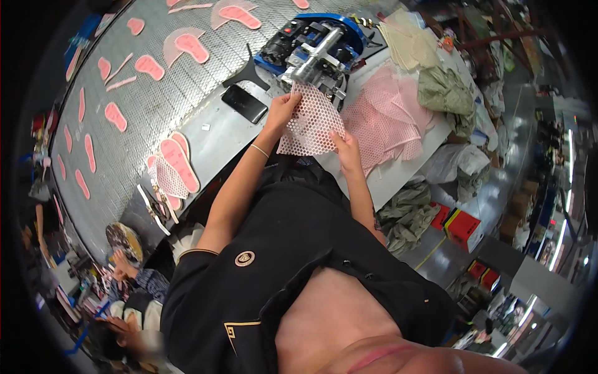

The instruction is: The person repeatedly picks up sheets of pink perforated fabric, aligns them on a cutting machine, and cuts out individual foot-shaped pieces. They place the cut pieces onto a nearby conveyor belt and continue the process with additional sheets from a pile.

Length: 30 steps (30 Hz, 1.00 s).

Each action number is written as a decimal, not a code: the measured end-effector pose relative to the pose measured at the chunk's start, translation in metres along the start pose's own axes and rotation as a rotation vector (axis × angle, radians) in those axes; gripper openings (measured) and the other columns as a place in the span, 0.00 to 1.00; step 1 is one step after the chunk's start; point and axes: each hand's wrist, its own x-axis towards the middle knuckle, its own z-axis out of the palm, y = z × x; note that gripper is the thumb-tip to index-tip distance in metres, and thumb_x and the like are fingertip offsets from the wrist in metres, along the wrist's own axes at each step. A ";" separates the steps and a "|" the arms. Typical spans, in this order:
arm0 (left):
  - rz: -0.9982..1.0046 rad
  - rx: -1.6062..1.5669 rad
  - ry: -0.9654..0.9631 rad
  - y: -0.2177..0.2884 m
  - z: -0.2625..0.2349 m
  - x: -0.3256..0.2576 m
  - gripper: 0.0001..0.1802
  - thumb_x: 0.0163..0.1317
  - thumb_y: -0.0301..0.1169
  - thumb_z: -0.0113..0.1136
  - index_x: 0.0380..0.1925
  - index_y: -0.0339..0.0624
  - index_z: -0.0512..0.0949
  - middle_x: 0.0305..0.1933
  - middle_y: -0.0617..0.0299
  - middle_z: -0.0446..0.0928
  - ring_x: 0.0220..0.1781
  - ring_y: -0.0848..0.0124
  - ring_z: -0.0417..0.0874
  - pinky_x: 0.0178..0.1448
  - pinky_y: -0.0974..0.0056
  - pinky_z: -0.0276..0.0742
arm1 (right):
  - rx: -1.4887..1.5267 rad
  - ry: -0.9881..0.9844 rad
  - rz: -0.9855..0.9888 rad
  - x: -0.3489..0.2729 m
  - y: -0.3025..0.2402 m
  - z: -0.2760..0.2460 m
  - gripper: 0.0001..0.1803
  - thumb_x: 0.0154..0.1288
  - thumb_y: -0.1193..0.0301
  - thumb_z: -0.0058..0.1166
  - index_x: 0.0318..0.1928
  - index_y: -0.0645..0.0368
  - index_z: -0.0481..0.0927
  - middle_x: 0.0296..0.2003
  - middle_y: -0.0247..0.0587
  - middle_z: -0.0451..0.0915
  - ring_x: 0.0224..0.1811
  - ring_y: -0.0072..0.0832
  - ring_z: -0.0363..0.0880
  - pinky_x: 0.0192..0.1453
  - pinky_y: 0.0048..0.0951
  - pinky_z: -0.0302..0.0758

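Note:
Both my hands hold one pink mesh piece (309, 124) with honeycomb holes, stretched between them at the front of a blue and silver machine (314, 47). My left hand (281, 107) grips its upper left edge, close to the machine's metal cylinder. My right hand (344, 144) pinches its lower right edge. A heap of the same pink mesh pieces (387, 118) lies on the white table just right of my right hand.
A black phone (245, 103) lies left of my left hand. Pink sole-shaped cutouts (179, 161) are spread over a perforated grey surface (156, 100). Scissors (161, 202) lie near its edge. Cloth bundles (443, 90), boxes (462, 227) and another person (128, 293) surround the table.

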 end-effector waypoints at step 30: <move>-0.119 -0.479 0.222 -0.022 0.008 -0.057 0.26 0.75 0.50 0.36 0.48 0.38 0.73 0.37 0.58 0.81 0.34 0.71 0.81 0.40 0.67 0.76 | -0.494 -0.184 -0.206 0.083 -0.047 0.069 0.22 0.69 0.57 0.52 0.32 0.67 0.83 0.20 0.41 0.83 0.19 0.26 0.81 0.35 0.34 0.78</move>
